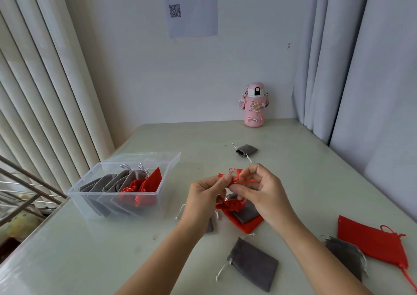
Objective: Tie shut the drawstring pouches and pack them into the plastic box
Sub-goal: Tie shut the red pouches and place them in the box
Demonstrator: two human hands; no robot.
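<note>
Both your hands are raised over the middle of the table, forearms coming in from 6 o'clock. Your left hand has thumb and forefinger pressed together on the red drawstring, knuckles turned up. Your right hand faces it from 3 o'clock, fingers curled, its thumb and forefinger pinching the same cord, which loops up between the two hands.

The red pouch on that cord sits just below your hands. Its mouth is gathered into a crumpled knot and its body runs off toward 5 o'clock, with a grey pouch overlapping it. You cannot tell whether it is lifted or lying flat.

The plastic box stands at 9 o'clock from your hands, clear-walled, its lid open at the back. Grey and red pouches stand packed in a row inside, cords showing at their tops.

Loose pouches lie around you:
- a small grey one at 12 o'clock
- a flat grey one at 6 o'clock
- another grey at 4 o'clock, touching a flat red one beside it

A pink bottle with stickers stands at 1 o'clock against the wall. Above it, at 12 o'clock, hangs a paper sheet with a QR code — its print is too small to read.
</note>
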